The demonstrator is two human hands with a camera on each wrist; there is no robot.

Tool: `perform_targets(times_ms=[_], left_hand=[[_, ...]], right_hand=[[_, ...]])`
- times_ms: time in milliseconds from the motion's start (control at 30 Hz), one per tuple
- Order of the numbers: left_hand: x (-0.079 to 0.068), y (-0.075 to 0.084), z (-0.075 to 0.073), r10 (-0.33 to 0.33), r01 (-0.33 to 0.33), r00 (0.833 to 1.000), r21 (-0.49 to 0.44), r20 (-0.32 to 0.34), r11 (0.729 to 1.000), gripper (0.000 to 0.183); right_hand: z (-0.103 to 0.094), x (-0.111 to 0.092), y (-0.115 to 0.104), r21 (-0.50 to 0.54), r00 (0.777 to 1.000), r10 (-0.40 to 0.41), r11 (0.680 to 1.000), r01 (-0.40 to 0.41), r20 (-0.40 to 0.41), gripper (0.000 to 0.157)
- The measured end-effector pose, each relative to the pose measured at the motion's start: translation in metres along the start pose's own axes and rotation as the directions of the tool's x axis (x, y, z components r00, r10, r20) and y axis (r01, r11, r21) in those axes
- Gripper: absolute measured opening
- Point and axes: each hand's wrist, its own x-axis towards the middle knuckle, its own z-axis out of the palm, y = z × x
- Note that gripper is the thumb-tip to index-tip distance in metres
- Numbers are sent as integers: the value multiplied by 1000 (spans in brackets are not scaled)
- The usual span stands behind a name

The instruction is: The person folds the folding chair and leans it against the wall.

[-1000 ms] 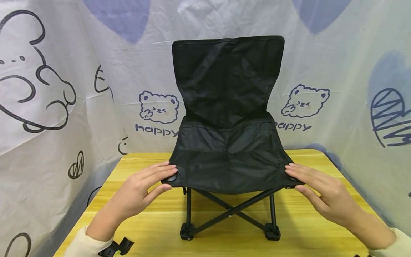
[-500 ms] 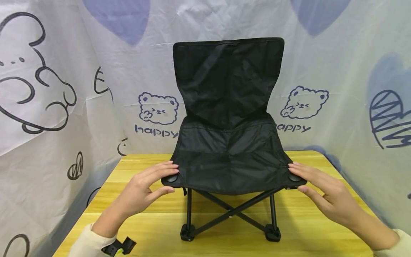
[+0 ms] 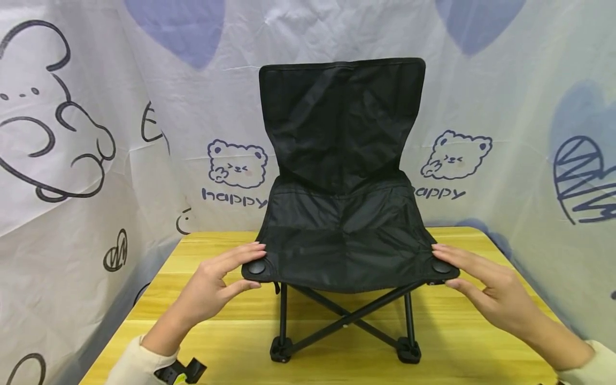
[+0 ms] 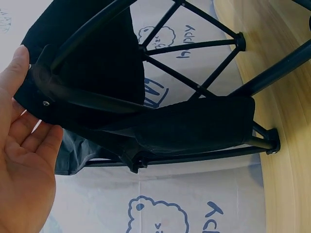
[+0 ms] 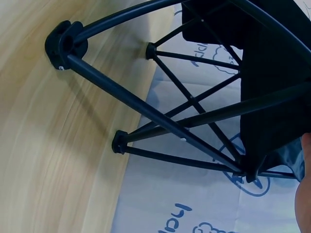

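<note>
A black folding chair stands unfolded, its fabric seat and backrest spread and its crossed legs on the table. My left hand rests on the seat's front left corner, fingers nearly straight along the side edge and thumb at the front edge. On the opposite corner, my right hand lies the same way. A round black cap shows between the left fingers and thumb. From below, the left wrist view has the left fingers against the seat corner. Only part of the right hand enters the right wrist view.
The yellow wood-grain table carries the chair, whose black plastic feet sit on it. White printed cloth hangs behind and at both sides. A black device with a strap is on the left wrist.
Both hands have drawn slightly outward from the seat corners, so the round caps show more. The chair has kept its place; the head view has tilted up a little.
</note>
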Motion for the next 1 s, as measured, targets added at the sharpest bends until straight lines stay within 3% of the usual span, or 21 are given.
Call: perform_targets(times_ms=[567, 1000], left_hand=[[5, -1, 7, 8, -10, 999, -48, -53, 999, 53], [13, 2, 10, -16, 14, 997, -27, -77, 1000, 52]], right_hand=[[5, -7, 9, -74, 990, 138, 987, -140, -28, 41], [8, 7, 3, -88, 988, 141, 985, -146, -63, 40]])
